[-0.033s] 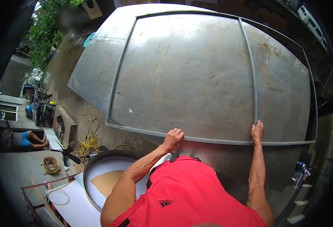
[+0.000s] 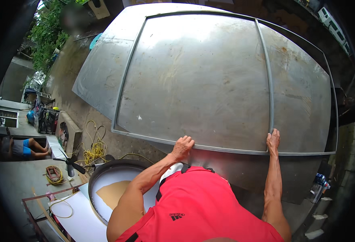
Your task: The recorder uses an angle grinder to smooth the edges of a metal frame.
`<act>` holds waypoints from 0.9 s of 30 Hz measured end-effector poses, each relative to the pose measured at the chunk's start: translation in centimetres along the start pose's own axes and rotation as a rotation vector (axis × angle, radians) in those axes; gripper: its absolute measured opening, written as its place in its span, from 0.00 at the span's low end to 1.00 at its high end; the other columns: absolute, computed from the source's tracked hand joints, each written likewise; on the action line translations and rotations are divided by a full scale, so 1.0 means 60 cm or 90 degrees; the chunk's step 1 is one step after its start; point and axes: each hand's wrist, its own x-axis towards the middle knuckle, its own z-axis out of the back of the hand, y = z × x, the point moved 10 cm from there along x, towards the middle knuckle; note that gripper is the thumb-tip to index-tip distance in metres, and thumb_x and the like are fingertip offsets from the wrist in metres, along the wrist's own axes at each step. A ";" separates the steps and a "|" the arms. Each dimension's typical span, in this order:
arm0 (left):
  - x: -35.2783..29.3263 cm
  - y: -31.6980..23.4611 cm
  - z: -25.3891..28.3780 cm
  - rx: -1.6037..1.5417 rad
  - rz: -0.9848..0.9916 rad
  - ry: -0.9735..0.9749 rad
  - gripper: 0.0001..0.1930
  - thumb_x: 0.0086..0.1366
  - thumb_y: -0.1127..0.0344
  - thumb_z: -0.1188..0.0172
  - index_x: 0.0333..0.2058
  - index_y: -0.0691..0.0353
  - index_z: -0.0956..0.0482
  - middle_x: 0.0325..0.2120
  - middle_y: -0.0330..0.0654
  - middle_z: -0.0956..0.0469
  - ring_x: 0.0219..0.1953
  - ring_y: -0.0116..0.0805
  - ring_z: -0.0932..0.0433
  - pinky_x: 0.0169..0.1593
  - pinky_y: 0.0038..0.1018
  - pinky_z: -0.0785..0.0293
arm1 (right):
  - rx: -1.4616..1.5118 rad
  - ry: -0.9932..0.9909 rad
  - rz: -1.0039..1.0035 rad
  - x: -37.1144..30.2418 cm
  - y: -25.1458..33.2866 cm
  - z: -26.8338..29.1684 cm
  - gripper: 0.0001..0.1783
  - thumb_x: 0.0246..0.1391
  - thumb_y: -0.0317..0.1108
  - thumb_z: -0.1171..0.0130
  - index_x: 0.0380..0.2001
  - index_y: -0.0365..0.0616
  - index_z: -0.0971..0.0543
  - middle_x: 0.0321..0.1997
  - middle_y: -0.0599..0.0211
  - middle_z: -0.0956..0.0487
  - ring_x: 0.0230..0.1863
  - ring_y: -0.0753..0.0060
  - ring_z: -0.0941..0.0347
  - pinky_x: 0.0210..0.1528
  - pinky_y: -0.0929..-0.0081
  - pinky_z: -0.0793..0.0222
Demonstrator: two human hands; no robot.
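A large rectangular metal frame (image 2: 226, 149) of thin grey tubing lies over a wide, dull metal sheet (image 2: 193, 84) with rusty stains. One crossbar (image 2: 269, 80) divides the frame into a wide left part and a narrower right part. My left hand (image 2: 182, 148) has its fingers curled over the near bar, left of the middle. Where the crossbar meets that near bar, my right hand (image 2: 273, 140) grips the tubing. The frame's far right corner reaches beyond the sheet's edge.
At lower left stands a round, dark-rimmed tub (image 2: 92, 189) beside a white board (image 2: 78, 218). Yellow cord (image 2: 95, 153) lies coiled on the ground near a black-bladed fan (image 2: 70, 164). Another person (image 2: 28, 148) is at far left. Concrete blocks (image 2: 319, 216) sit at lower right.
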 end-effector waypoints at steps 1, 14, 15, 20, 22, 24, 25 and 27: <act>-0.008 0.017 0.001 0.001 0.001 0.024 0.11 0.47 0.71 0.36 0.30 0.58 0.28 0.29 0.42 0.31 0.37 0.43 0.28 0.38 0.36 0.32 | -0.013 0.007 -0.006 -0.009 0.012 -0.012 0.18 0.53 0.32 0.41 0.45 0.37 0.29 0.45 0.46 0.26 0.47 0.38 0.26 0.48 0.48 0.29; 0.002 0.274 0.121 0.006 -0.069 0.050 0.15 0.47 0.69 0.30 0.31 0.59 0.28 0.31 0.43 0.30 0.39 0.45 0.28 0.41 0.39 0.32 | -0.036 -0.019 -0.038 -0.030 0.240 -0.078 0.13 0.44 0.33 0.48 0.33 0.37 0.29 0.37 0.41 0.23 0.38 0.35 0.25 0.42 0.43 0.28; 0.004 0.297 0.128 0.001 -0.067 0.050 0.15 0.46 0.70 0.30 0.31 0.58 0.28 0.31 0.43 0.30 0.39 0.46 0.29 0.41 0.39 0.32 | -0.041 -0.006 -0.054 -0.032 0.257 -0.085 0.14 0.45 0.33 0.48 0.35 0.36 0.29 0.39 0.40 0.22 0.39 0.34 0.24 0.43 0.43 0.27; 0.013 0.410 0.177 0.041 -0.077 0.062 0.16 0.46 0.71 0.30 0.31 0.58 0.28 0.31 0.43 0.30 0.39 0.46 0.29 0.42 0.39 0.32 | 0.001 0.040 -0.116 -0.060 0.368 -0.130 0.17 0.46 0.32 0.47 0.39 0.34 0.29 0.42 0.38 0.22 0.42 0.33 0.23 0.47 0.43 0.26; 0.026 0.460 0.187 0.083 -0.046 0.090 0.16 0.46 0.72 0.29 0.32 0.58 0.28 0.32 0.43 0.30 0.39 0.46 0.29 0.42 0.39 0.32 | 0.011 0.034 -0.125 -0.064 0.396 -0.136 0.16 0.46 0.32 0.47 0.39 0.33 0.29 0.42 0.37 0.22 0.42 0.33 0.22 0.47 0.44 0.26; 0.033 0.467 0.193 0.062 -0.107 0.082 0.17 0.45 0.72 0.29 0.32 0.58 0.28 0.32 0.43 0.30 0.39 0.46 0.29 0.42 0.39 0.32 | 0.042 0.018 -0.135 -0.063 0.409 -0.137 0.15 0.45 0.30 0.47 0.38 0.33 0.29 0.41 0.38 0.22 0.41 0.34 0.22 0.45 0.45 0.25; 0.037 0.468 0.188 0.043 -0.133 0.096 0.17 0.45 0.72 0.29 0.32 0.59 0.28 0.32 0.44 0.30 0.39 0.46 0.29 0.43 0.39 0.31 | 0.042 0.011 -0.149 -0.062 0.409 -0.135 0.15 0.45 0.30 0.47 0.38 0.33 0.29 0.41 0.38 0.22 0.41 0.34 0.22 0.45 0.45 0.25; 0.033 0.468 0.178 0.040 -0.142 0.129 0.18 0.45 0.72 0.28 0.32 0.59 0.28 0.32 0.44 0.30 0.39 0.46 0.29 0.43 0.39 0.31 | 0.027 0.024 -0.137 -0.066 0.413 -0.139 0.14 0.45 0.28 0.46 0.37 0.33 0.30 0.40 0.39 0.22 0.41 0.35 0.22 0.44 0.47 0.25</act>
